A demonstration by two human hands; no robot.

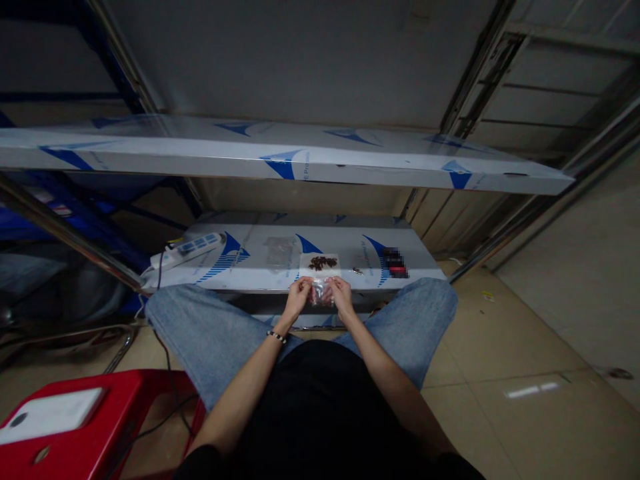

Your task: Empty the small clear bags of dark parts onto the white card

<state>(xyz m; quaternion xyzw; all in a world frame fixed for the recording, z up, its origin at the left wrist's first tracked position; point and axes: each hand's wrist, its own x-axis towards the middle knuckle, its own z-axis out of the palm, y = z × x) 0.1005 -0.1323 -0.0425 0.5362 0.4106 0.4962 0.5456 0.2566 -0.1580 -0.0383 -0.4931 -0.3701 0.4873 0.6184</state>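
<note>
My left hand (300,293) and my right hand (340,293) pinch opposite sides of a small clear plastic bag (321,292). Reddish-brown bits seem to show through it, though too small to make out. The bag is held just in front of the shelf's near edge, above my lap. Right behind it, a heap of small dark brown pieces (323,263) lies on a white sheet (306,261). A flat clear plastic bag or stack of bags (280,254) lies to the left of the sheet. Some tiny bits (357,271) are to its right.
A white power strip (193,248) lies at the lower shelf's left end, and a blurred dark and red item (395,263) at its right. The upper shelf (240,160) crosses ahead. A red stool (135,393) at lower left bears a white device (55,413); a cable hangs beside it.
</note>
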